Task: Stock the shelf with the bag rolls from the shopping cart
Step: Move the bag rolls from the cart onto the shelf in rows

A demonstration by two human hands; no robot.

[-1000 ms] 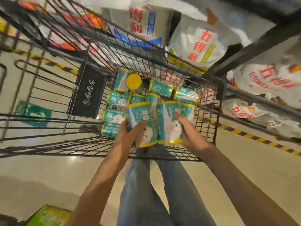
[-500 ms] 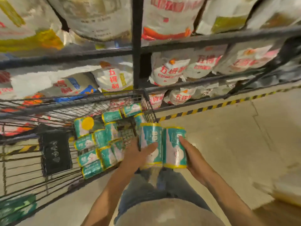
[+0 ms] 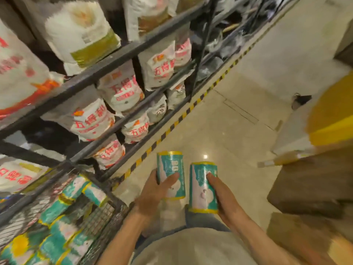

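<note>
The left hand (image 3: 152, 190) grips one roll (image 3: 171, 174), a squat cylinder in glossy teal-and-white film with yellow rims; the thumb (image 3: 170, 179) lies curled across its printed face and the other fingers wrap out of sight behind it. The right hand (image 3: 222, 196) grips a second roll (image 3: 199, 186) of the same shape and wrap, thumb pressed on its front, the remaining fingers hidden round the far side. Both rolls stand upright, just apart from each other, held over pale polished floor (image 3: 238, 115).

Left of the left fingers and lower sits the cart (image 3: 99, 217), a dark wire-mesh basket with more rolls (image 3: 57, 236) lying jumbled on their sides inside it, one showing a round yellow end (image 3: 20, 245).

Beyond the left fingertips rises the rack (image 3: 118, 54) of dark metal rails, packed with soft, wrinkled white sacks (image 3: 91, 121) printed in red. A yellow-and-black striped strip (image 3: 179, 117) runs along its foot. Right of the right fingers stand brown boxy shapes (image 3: 313, 184) with flat matte sides, too blurred to tell more
</note>
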